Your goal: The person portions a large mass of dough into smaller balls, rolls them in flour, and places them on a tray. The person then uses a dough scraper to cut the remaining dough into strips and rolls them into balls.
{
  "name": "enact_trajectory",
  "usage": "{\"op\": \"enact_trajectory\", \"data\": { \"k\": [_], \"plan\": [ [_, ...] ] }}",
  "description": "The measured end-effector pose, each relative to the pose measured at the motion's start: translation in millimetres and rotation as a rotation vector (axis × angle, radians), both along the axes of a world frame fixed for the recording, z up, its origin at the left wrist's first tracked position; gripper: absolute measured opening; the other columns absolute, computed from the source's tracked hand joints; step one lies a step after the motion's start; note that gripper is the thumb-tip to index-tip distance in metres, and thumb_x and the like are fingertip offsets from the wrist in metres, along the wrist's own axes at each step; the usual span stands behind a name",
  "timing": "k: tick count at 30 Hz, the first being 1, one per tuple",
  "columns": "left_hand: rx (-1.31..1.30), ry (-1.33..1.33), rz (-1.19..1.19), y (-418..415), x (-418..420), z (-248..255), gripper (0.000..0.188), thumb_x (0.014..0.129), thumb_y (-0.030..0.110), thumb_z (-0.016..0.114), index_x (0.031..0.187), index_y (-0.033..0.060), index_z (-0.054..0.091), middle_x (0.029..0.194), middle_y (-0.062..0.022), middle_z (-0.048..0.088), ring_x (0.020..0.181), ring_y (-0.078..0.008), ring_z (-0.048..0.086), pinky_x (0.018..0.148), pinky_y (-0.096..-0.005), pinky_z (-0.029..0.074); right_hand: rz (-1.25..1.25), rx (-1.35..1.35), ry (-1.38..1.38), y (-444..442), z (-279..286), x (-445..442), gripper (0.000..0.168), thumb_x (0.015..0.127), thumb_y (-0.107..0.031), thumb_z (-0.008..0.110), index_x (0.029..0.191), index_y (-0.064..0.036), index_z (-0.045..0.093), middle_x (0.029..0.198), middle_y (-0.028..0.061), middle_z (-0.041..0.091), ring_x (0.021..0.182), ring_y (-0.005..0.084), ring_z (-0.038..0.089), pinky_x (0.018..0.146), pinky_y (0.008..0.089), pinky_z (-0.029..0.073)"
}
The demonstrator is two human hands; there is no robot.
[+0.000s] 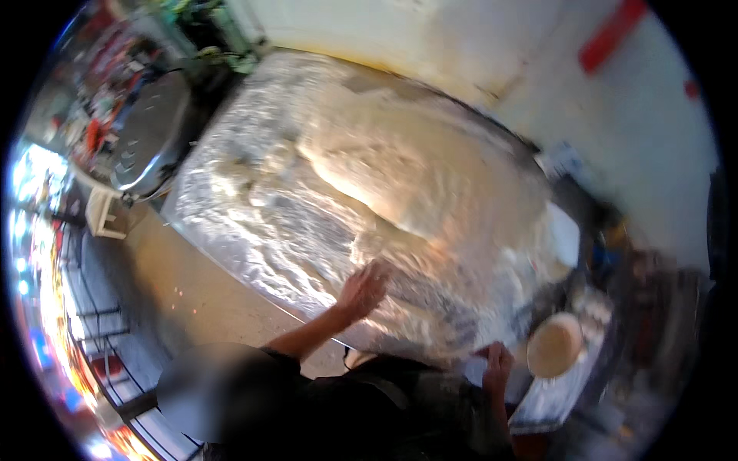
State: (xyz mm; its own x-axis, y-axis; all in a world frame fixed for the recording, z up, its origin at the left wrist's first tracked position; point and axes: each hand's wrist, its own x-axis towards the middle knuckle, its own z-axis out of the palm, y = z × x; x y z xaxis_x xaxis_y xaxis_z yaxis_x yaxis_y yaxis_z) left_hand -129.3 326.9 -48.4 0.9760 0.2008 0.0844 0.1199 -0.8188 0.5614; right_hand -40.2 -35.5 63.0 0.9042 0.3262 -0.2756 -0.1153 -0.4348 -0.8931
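A large pale mound, which looks like flour or dough, spreads over a shiny metal worktable. My left hand reaches over the near side of the table, fingers bent, just beside a small pale clump. Blur hides whether those fingers touch or grip it. At the table's near right edge is my right hand, low and close to my body. Its fingers look curled, but whether anything sits in them is unclear. Pale streaks and residue cover much of the metal surface.
Right of my right hand stands a round tub with tan contents. A white object lies at the table's right end. Off the left end sit a large metal-topped vessel and a white stool. A stained wall borders the far side.
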Motion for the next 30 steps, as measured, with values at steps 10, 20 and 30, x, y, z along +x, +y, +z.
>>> {"op": "enact_trajectory", "data": {
  "k": [10,20,30],
  "plan": [
    [0.112,-0.183,-0.312,-58,90,-9,0.046,0.085,0.028,0.074,0.125,0.0099,0.062,0.123,-0.0162,0.056,0.113,-0.0375,0.054,0.097,-0.0492,0.045,-0.157,0.033,0.011,-63,22,-1,0.046,0.108,-0.028,0.042,0.081,0.004,0.063,0.076,0.0111,0.067,0.073,0.0195,0.066,0.074,0.0342,0.052],
    [0.142,-0.127,-0.097,-229,66,-16,0.045,0.088,0.034,0.069,0.122,0.0042,0.062,0.109,-0.0169,0.06,0.1,-0.0361,0.055,0.09,-0.0485,0.043,-0.152,0.187,0.101,-169,-9,8,0.041,0.106,-0.028,0.046,0.085,0.001,0.066,0.08,0.0106,0.068,0.074,0.0176,0.064,0.073,0.0349,0.052],
    [0.302,0.116,0.032,-243,119,-8,0.081,0.089,0.059,0.058,0.152,0.0123,0.036,0.159,-0.0212,0.021,0.145,-0.0413,0.022,0.118,-0.0537,0.016,-0.135,0.252,0.128,-163,-25,24,0.039,0.104,-0.028,0.051,0.085,0.002,0.066,0.074,0.01,0.068,0.071,0.0165,0.066,0.071,0.0338,0.052]
  ]
}}
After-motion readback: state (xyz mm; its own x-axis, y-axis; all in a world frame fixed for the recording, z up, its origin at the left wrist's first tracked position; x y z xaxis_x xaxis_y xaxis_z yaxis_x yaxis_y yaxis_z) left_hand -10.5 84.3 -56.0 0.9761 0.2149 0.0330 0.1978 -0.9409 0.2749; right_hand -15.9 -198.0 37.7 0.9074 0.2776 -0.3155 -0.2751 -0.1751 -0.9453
